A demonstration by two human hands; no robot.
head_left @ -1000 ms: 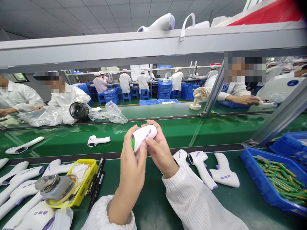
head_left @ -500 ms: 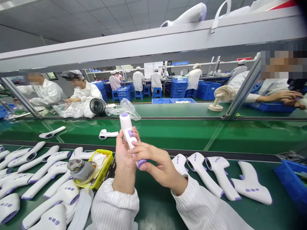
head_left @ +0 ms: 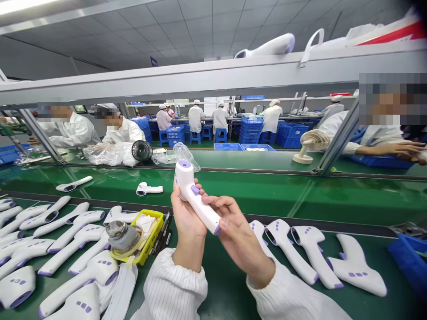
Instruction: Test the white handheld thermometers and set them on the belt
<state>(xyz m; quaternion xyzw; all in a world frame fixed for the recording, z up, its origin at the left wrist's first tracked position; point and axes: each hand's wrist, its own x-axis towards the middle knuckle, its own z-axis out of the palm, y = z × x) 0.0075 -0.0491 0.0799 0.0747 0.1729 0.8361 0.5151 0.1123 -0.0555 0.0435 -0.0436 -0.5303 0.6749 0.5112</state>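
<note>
The left hand [head_left: 190, 218] has its fingers curled round a thermometer [head_left: 200, 206], held tilted above the counter [head_left: 213, 284] around its far edge, with the purple nose uppermost. The right hand [head_left: 242, 235] grips the lower handle, thumb at the base and fingers along the side. More thermometers [head_left: 75, 244] crowd the counter's left, near a yellow tray [head_left: 151, 249] and jar [head_left: 122, 238]; four others [head_left: 282, 249] lie along the far edge, to the right
</note>
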